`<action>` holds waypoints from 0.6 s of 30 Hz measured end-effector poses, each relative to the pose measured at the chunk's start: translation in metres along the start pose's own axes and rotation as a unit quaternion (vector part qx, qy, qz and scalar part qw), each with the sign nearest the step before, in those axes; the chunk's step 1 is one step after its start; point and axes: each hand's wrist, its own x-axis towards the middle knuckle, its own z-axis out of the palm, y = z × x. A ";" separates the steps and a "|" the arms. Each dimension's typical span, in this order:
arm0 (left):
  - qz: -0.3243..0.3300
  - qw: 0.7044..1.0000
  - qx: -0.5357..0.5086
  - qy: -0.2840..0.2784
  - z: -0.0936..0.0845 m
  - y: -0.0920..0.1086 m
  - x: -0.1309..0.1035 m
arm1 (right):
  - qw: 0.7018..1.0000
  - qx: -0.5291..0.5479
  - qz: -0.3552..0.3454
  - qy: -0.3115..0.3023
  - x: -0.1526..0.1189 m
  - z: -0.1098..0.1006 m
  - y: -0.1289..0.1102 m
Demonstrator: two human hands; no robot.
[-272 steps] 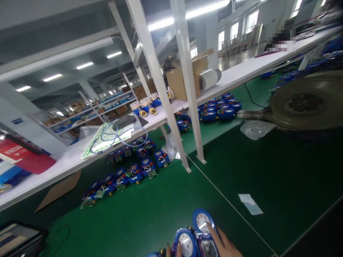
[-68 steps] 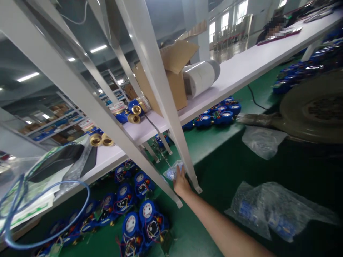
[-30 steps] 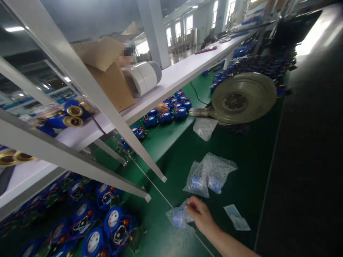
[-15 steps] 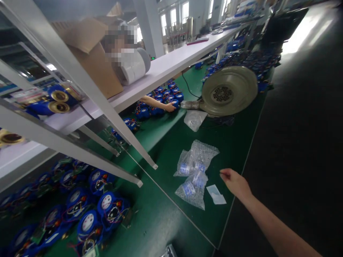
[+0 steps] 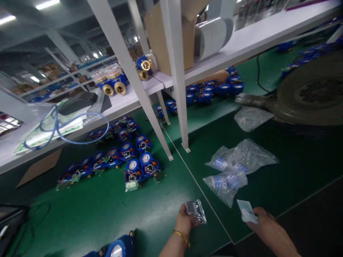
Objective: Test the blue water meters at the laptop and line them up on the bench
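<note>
the left hand (image 5: 184, 221), a gold bangle at its wrist, now shows at the near edge of the green counter (image 5: 112, 210); half a second ago it was out of view. its fingers are closed on a small clear packet (image 5: 196, 211) of what look like metal pieces, holding it just above the mat. the right hand (image 5: 264, 223), which was open and reaching toward the little white sachet (image 5: 246, 211), now has that sachet pinched between thumb and fingertips at the counter's front edge. so both hands have come together near the body, each with a small item in grip.

the bag of blue-capped parts that the right hand carried a second ago now lies released as the nearer clear bag (image 5: 225, 182), touching the larger bubble-wrapped bag (image 5: 242, 157) behind it. the view has swung back left, so the rows of blue water meters (image 5: 128, 153) under the white shelf (image 5: 241, 39) show again, and one more blue meter (image 5: 118, 248) sits at the bottom edge just left of the left forearm. a co-worker's arm (image 5: 217, 75) reaches among the far meters, near the grey blower (image 5: 308, 96).
</note>
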 end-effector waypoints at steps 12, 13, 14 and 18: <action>0.120 0.987 0.106 -0.020 0.045 0.012 0.039 | 0.994 -0.005 -0.054 0.095 0.025 0.004 0.009; 0.128 0.984 0.124 -0.019 0.041 0.010 0.033 | 0.994 -0.003 -0.062 0.094 0.024 0.011 0.010; 0.135 0.981 0.141 -0.017 0.035 0.006 0.026 | 0.993 -0.001 -0.073 0.092 0.021 0.018 0.011; 0.146 0.970 0.195 0.011 0.003 -0.011 -0.017 | 0.988 0.012 -0.139 0.057 0.005 0.040 0.019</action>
